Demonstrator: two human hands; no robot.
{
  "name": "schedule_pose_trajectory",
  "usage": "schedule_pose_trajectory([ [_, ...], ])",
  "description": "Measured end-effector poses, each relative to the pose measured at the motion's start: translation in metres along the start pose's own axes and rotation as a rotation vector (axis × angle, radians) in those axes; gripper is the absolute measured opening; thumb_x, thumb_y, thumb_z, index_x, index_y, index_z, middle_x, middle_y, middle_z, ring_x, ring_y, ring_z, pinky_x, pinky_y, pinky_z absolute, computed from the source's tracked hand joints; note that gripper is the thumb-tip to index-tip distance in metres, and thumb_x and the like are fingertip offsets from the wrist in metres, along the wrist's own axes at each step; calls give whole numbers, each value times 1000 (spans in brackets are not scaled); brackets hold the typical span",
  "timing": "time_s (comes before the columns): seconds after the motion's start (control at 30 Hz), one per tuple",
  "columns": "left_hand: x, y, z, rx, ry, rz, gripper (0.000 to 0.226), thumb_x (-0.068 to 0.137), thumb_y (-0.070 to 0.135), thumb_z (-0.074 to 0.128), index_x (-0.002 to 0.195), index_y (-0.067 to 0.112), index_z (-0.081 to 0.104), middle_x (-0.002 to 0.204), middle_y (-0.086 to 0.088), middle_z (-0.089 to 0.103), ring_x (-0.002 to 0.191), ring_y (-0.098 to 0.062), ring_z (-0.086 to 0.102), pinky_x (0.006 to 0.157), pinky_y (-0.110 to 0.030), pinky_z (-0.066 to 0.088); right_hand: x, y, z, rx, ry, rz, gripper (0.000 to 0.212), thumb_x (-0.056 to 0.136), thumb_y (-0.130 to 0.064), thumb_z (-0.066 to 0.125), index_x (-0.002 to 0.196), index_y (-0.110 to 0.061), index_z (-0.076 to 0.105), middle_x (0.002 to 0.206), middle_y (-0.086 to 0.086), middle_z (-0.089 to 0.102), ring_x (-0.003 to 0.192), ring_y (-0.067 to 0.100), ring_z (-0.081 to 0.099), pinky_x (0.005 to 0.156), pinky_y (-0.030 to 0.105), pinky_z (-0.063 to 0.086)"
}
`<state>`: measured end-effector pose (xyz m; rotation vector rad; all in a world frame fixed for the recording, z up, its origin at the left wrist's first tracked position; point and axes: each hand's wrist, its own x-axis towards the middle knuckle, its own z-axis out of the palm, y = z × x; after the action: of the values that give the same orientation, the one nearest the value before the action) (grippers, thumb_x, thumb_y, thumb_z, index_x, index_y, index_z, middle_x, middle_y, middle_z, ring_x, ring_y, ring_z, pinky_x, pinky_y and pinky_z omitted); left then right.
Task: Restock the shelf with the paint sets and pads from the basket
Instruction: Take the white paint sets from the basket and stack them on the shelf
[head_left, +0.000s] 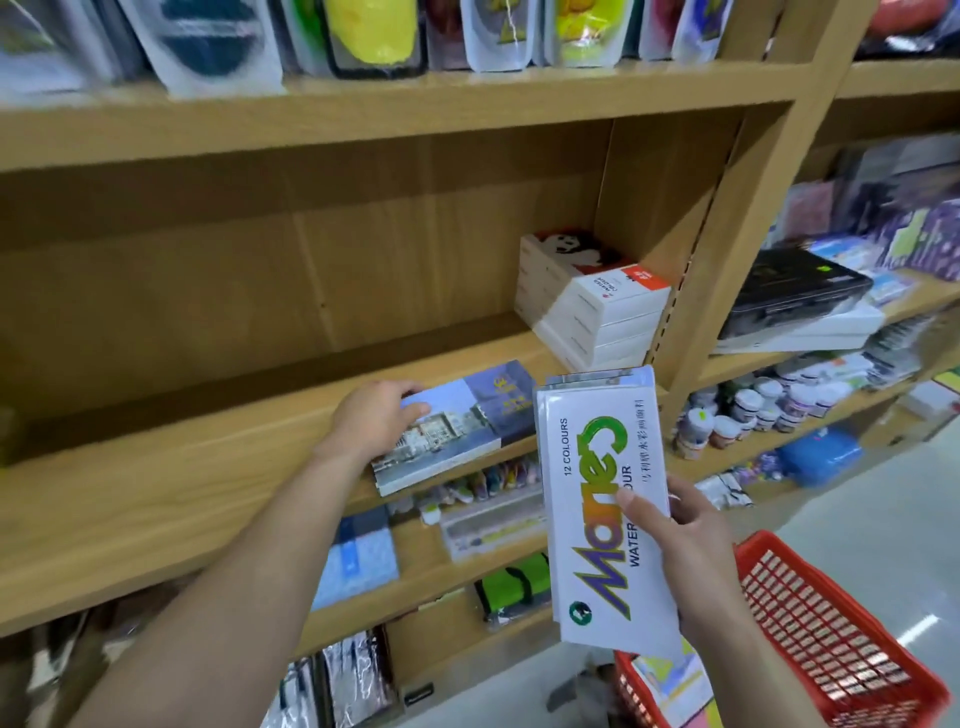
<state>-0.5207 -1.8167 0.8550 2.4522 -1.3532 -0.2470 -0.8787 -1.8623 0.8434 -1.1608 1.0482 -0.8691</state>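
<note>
My left hand rests on the left end of a pad with a city picture on its cover, which lies at the front edge of the wooden shelf and overhangs it slightly. My right hand grips a white "12 colours" watercolour paint set, held upright in front of the shelf, with another set behind it. The red plastic basket hangs at the lower right, with more coloured packs inside. A stack of white paint boxes stands at the shelf's right end.
The shelf's left and middle hold nothing. Pouches stand on the shelf above. Lower shelves carry pads, pens and a green case. The right bay holds a black case, small paint jars and a blue box.
</note>
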Motion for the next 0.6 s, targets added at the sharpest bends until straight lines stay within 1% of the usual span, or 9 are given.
schedule_pose_trajectory([
  [0.1,-30,16,8,90,236,15,56,89,61,59,136,32,59,138,3,60,122,-28,49,101,-40,41,6,-6,4,0,-30,0,38,80,-20,82,116,-13,71,100,14,81,76,38,80,69,51,64],
  [0.13,-45,23,11,88,229,41,64,84,70,57,137,36,57,138,6,59,123,-26,49,102,-40,39,8,-8,5,7,-40,-1,39,79,-20,82,116,-13,71,99,14,82,76,38,80,69,52,64],
  [0.2,-62,24,20,192,77,142,72,78,79,54,142,45,49,145,14,52,129,-22,45,105,-40,35,13,-15,6,8,-54,-7,35,81,-19,80,114,-12,72,96,15,82,75,37,79,71,54,65],
  [0.27,-58,6,20,240,12,221,60,86,68,55,143,50,47,151,19,46,133,-20,43,105,-38,32,17,-22,7,1,-72,-21,29,85,-17,78,113,-11,72,94,15,82,75,36,79,71,55,64],
  [0.3,-51,-7,17,232,44,214,51,91,59,57,140,50,50,151,19,47,133,-20,43,104,-38,31,20,-26,7,-6,-81,-26,29,85,-17,78,113,-11,72,94,14,82,76,38,79,71,55,65],
  [0.37,-41,-32,6,201,187,64,41,94,35,60,134,46,59,147,13,53,131,-22,47,104,-40,33,27,-34,11,-22,-100,-36,32,84,-19,79,115,-13,72,95,13,82,80,40,79,73,56,64],
  [0.43,-37,-50,-4,76,308,-151,45,91,21,63,134,33,62,143,-1,58,127,-29,52,104,-42,39,33,-42,19,-34,-128,-43,33,83,-19,81,114,-14,71,96,12,83,81,39,80,74,54,64],
  [0.5,-39,-51,-5,-99,292,-229,49,91,29,67,139,23,58,141,-11,58,127,-33,54,106,-39,41,42,-50,31,-56,-163,-48,32,82,-19,82,111,-12,71,94,10,83,77,35,80,68,47,65],
  [0.6,-56,-35,6,-329,135,-179,62,90,51,62,144,22,53,145,-7,58,131,-27,55,110,-37,42,59,-64,55,-85,-223,-64,32,80,-21,84,108,-13,72,87,8,83,71,29,80,61,37,61],
])
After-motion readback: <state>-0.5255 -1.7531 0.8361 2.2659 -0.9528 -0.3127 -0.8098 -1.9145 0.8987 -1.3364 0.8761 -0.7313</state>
